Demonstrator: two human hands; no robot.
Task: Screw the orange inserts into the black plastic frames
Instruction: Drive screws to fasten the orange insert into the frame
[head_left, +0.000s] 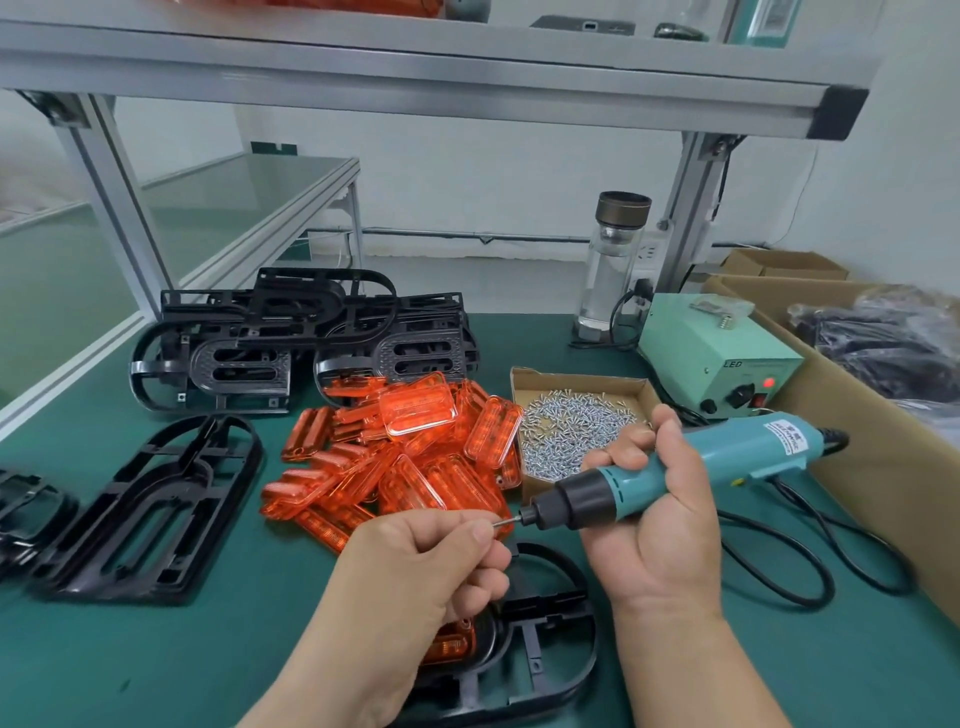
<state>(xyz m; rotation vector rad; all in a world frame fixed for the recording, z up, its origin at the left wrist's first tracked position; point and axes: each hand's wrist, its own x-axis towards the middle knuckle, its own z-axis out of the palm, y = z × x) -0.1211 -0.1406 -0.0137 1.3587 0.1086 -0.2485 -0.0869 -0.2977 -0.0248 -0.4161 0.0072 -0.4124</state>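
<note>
Right hand (660, 519) grips the screwdriver (621, 480); left hand (421, 566) pinches a screw (500, 522) onto its tip; next, I think, aim it straight down into the frame (545, 605) under both hands

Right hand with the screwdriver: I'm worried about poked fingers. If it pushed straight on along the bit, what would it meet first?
The left hand: its pinched thumb and forefinger sit at the bit of the screwdriver in the right hand, likely holding a screw too small to see. Depth is unclear.
</note>
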